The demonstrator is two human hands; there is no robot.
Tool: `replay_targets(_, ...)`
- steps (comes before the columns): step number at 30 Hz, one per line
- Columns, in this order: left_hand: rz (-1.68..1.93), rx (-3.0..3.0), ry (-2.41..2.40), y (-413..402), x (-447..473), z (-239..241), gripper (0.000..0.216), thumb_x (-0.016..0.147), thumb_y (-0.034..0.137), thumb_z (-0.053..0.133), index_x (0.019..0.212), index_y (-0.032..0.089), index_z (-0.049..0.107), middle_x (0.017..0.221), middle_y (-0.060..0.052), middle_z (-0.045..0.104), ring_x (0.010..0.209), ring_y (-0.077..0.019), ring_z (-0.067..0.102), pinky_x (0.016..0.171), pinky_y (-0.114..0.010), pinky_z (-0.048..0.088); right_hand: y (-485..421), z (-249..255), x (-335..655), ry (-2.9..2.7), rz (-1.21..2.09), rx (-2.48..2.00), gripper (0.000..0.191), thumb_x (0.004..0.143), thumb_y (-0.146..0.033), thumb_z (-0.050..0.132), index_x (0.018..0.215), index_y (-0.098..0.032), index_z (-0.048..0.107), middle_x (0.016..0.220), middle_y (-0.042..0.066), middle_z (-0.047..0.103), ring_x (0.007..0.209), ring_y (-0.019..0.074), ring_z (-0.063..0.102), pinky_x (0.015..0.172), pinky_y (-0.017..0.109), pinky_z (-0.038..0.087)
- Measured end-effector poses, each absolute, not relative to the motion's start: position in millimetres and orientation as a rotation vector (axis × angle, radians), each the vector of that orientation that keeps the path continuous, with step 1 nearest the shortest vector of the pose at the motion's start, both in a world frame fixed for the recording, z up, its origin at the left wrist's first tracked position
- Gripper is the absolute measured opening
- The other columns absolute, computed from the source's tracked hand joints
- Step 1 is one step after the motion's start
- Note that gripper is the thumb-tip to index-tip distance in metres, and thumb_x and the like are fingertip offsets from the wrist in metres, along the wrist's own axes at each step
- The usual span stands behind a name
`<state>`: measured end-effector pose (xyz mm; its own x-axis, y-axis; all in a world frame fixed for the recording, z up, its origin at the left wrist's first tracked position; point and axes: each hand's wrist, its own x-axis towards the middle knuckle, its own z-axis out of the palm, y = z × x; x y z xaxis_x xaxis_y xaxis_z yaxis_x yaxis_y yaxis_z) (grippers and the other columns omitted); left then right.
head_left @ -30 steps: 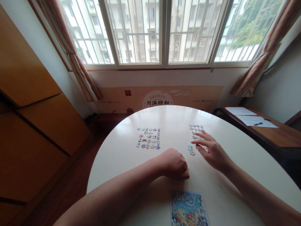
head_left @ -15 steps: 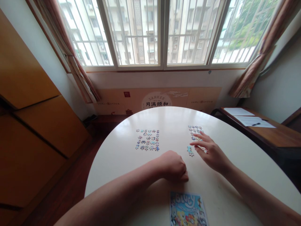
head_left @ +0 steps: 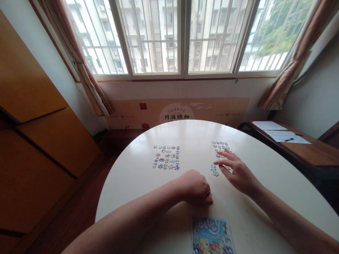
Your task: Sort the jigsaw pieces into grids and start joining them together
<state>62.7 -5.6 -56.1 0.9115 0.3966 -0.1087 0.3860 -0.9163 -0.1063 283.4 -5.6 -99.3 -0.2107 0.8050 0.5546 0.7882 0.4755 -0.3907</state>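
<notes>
My left hand (head_left: 197,187) is closed in a fist near the middle of the white table, its knuckles up. Whatever it may hold is hidden under the curled fingers. My right hand (head_left: 238,171) is spread over the right group of jigsaw pieces (head_left: 220,145), covering part of it; I cannot tell whether the fingertips touch any. A few light blue pieces (head_left: 214,169) lie just left of its fingers. The left group of jigsaw pieces (head_left: 171,160) lies in loose rows beyond my left hand. Nearest me is a colourful Bluey picture card (head_left: 212,234).
The round white table (head_left: 127,190) stands before a barred window. A brown side table (head_left: 317,151) with papers (head_left: 287,136) and a dark pen is at the right. Wooden cabinets (head_left: 34,158) stand on the left, and a printed cardboard panel (head_left: 227,111) leans below the window.
</notes>
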Motion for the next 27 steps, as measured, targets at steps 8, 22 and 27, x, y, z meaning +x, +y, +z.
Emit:
replay_targets(8,0.183,-2.989,-0.623,-6.0,62.3,-56.9,0.037,0.087,0.039,0.051,0.069,0.021,0.078,0.068,-0.008,0.074,0.054,-0.021,0.064,0.048,-0.03,0.042,-5.2,-100.7,283.6,-2.003,0.05,-1.316,0.027,0.091,-0.025,0.053,0.1,-0.026,0.079,0.133,0.009,0.064,0.141,0.0346,0.043,0.114,0.062,0.037)
replay_targets(22,0.189,-2.98,-0.628,-7.0,61.8,-55.1,0.038,0.088,0.038,0.05,0.07,0.021,0.078,0.068,-0.008,0.074,0.056,-0.0216,0.066,0.05,-0.031,0.044,-4.9,-102.5,282.9,-1.999,0.074,-1.32,0.027,0.091,-0.027,0.053,0.098,-0.026,0.079,0.133,0.009,0.064,0.141,0.0348,0.042,0.114,0.062,0.037)
replay_targets(27,0.195,-2.983,-0.627,-6.8,61.8,-55.9,0.038,0.088,0.04,0.05,0.07,0.021,0.078,0.069,-0.008,0.074,0.055,-0.0211,0.065,0.05,-0.031,0.044,-4.6,-103.2,282.5,-2.002,0.078,-1.32,0.027,0.091,-0.027,0.053,0.099,-0.027,0.079,0.133,0.008,0.064,0.142,0.0342,0.042,0.114,0.062,0.037)
